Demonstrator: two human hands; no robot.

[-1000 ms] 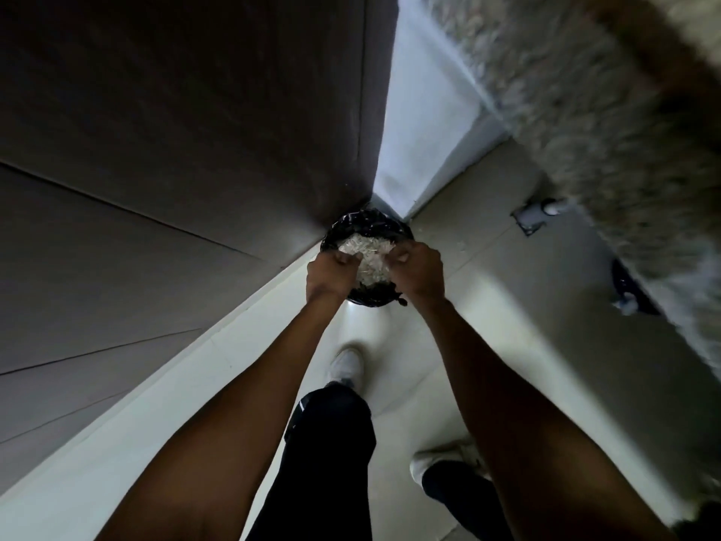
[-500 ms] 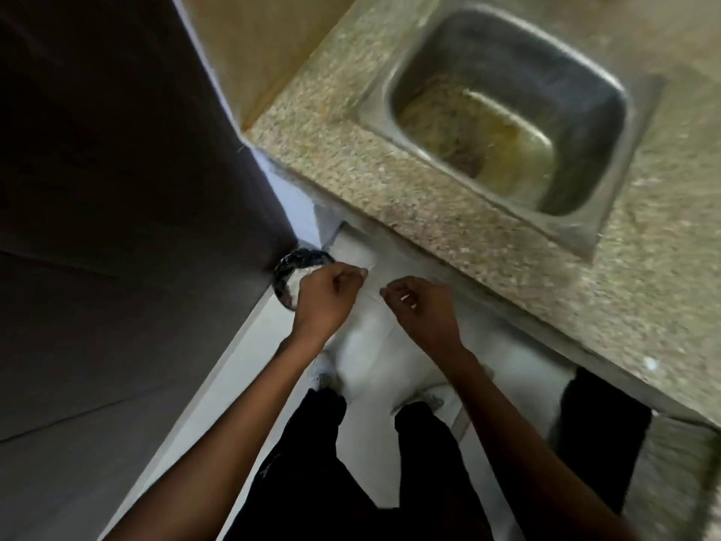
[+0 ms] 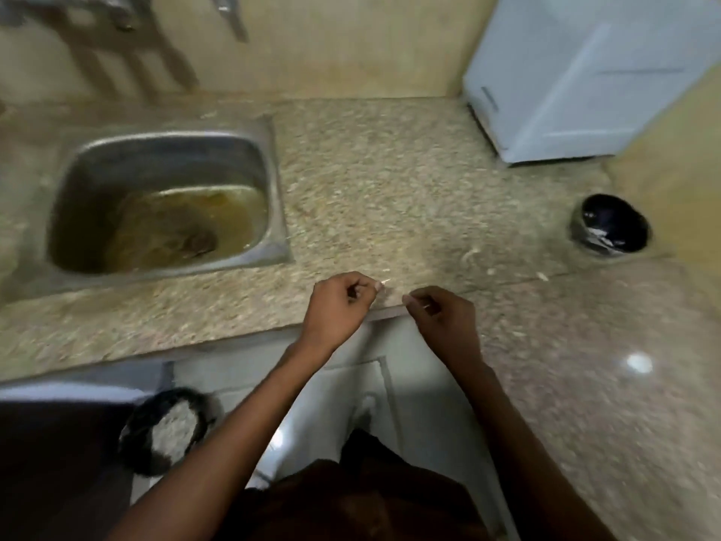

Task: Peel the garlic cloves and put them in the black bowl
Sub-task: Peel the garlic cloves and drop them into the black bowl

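My left hand hovers over the front edge of the speckled counter with its fingers curled, pinching a small pale garlic clove whose tip sticks out. Just to its right, my right hand is curled too, thumb against fingertips; blur hides whether it holds anything. The black bowl stands on the counter at the far right, well away from both hands, with some pale pieces inside.
A steel sink with murky water lies at the left. A white box-like appliance stands at the back right. On the floor at lower left is a black-lined bin full of pale peels. Small peel scraps dot the counter.
Both hands were over the floor bin; the view has swung up and right, and the hands are now at the counter edge, a little apart.
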